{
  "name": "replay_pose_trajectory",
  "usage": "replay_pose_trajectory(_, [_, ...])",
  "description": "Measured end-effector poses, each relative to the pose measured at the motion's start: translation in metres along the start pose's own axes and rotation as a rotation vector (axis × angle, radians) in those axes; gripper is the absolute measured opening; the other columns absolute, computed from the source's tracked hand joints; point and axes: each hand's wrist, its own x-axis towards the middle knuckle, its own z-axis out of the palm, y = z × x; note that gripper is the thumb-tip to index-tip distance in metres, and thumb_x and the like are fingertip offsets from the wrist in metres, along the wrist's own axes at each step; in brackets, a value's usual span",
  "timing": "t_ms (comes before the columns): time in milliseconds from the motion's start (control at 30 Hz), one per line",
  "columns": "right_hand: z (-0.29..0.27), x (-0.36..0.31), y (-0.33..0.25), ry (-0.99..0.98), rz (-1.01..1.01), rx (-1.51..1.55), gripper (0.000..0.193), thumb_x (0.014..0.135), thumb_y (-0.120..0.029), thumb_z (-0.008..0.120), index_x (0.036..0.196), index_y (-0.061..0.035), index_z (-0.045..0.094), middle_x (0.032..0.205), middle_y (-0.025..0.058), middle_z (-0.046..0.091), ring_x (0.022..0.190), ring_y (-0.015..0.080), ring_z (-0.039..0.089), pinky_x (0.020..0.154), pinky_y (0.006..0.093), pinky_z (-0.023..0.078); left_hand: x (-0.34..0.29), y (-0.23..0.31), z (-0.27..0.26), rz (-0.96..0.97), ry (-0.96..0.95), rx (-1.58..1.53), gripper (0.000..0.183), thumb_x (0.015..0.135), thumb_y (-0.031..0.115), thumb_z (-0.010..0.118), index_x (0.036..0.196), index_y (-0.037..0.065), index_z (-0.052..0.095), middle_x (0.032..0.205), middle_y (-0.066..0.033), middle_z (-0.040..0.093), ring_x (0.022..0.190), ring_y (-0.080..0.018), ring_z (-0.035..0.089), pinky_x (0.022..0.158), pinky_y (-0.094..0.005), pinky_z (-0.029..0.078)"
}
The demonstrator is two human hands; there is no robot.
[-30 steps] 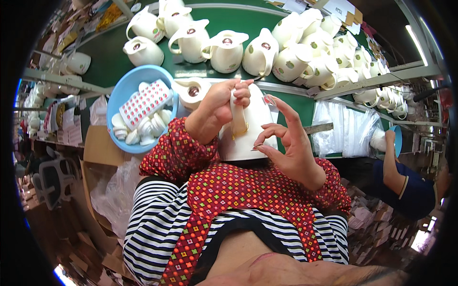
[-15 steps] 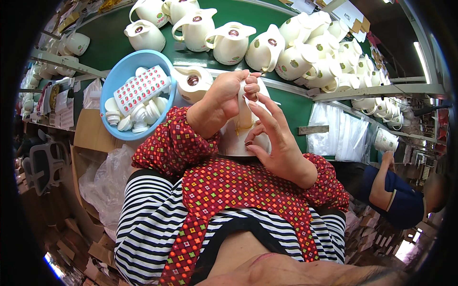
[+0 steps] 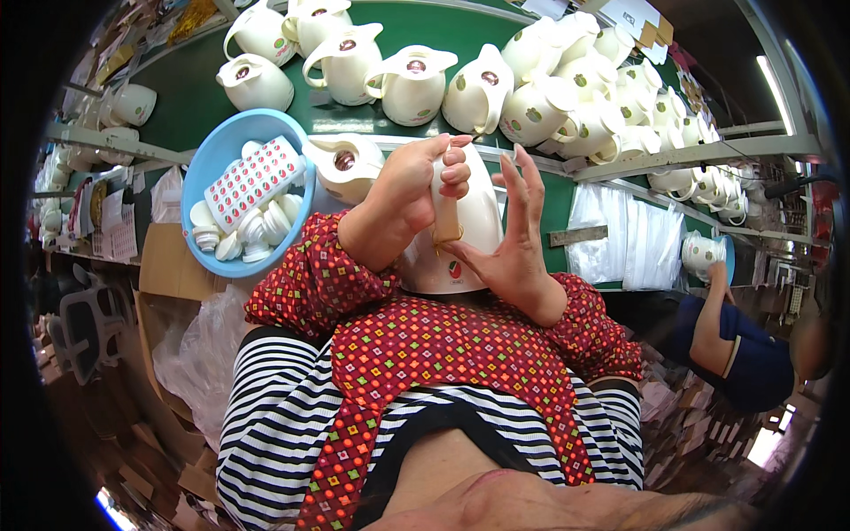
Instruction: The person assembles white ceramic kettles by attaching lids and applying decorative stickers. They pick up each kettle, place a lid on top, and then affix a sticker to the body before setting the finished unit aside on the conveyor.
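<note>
A cream-white jug (image 3: 476,199) stands upright before me at the table's near edge. My left hand (image 3: 403,195) is wrapped round its handle. Low on the jug's near side shows a small red and green sticker (image 3: 455,269). My right hand (image 3: 522,243) is open at the jug's right side, fingers up and apart, its thumb close to a thin gold-coloured tie (image 3: 449,241) at the handle's lower end. Whether the thumb touches the tie is hard to tell. Left of my hands, another jug (image 3: 359,177) with a dark red stopper stands beside a blue basin (image 3: 252,124).
The basin holds white lids (image 3: 254,232) and a sheet of stickers (image 3: 254,181). Several cream jugs (image 3: 416,84) crowd the green table's far side. Clear plastic bags (image 3: 624,248) and a metal bar (image 3: 578,236) lie right. A co-worker (image 3: 739,354) handles a jug farther right.
My right hand has moved off the jug's lower front and opened, fingers now raised. The sticker there has come into sight. My left hand keeps its grip on the handle.
</note>
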Motion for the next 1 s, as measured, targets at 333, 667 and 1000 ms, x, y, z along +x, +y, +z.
replay_pose_trajectory(333, [-0.057, -0.012, 0.011, 0.221, 0.027, -0.105, 0.130, 0.069, -0.050, 0.094, 0.162, -0.0023, 0.016, 0.167, 0.0240, 0.018, 0.152, 0.0435, 0.028, 0.121, 0.0539, 0.029, 0.049, 0.086, 0.045, 0.312, -0.355, 0.475, 0.035, 0.111, 0.023, 0.048, 0.132, -0.001, 0.061, 0.085, -0.0019, 0.063, 0.078, -0.0130, 0.058, 0.074, -0.0261, 0.048])
replay_pose_trajectory(667, [-0.051, -0.052, 0.036, 0.268, 0.393, 0.116, 0.122, 0.072, -0.026, 0.095, 0.162, -0.0017, 0.018, 0.160, 0.0228, 0.026, 0.132, 0.0352, 0.049, 0.111, 0.0458, 0.044, 0.345, 0.167, -0.003, 0.590, 0.056, 0.871, 0.057, 0.107, 0.056, 0.042, 0.077, 0.012, 0.061, 0.082, -0.0066, 0.067, 0.078, -0.0190, 0.059, 0.075, -0.0336, 0.046])
replay_pose_trajectory(1000, [-0.054, -0.069, 0.056, 0.309, 0.561, 0.116, 0.115, 0.074, -0.021, 0.093, 0.161, -0.0025, 0.021, 0.159, 0.0203, 0.029, 0.119, 0.0294, 0.058, 0.103, 0.0414, 0.048, 0.463, 0.143, -0.088, 0.260, 0.287, 1.136, 0.083, 0.106, 0.065, 0.032, 0.109, -0.007, 0.073, 0.092, -0.0207, 0.076, 0.093, -0.0320, 0.072, 0.083, -0.0418, 0.053])
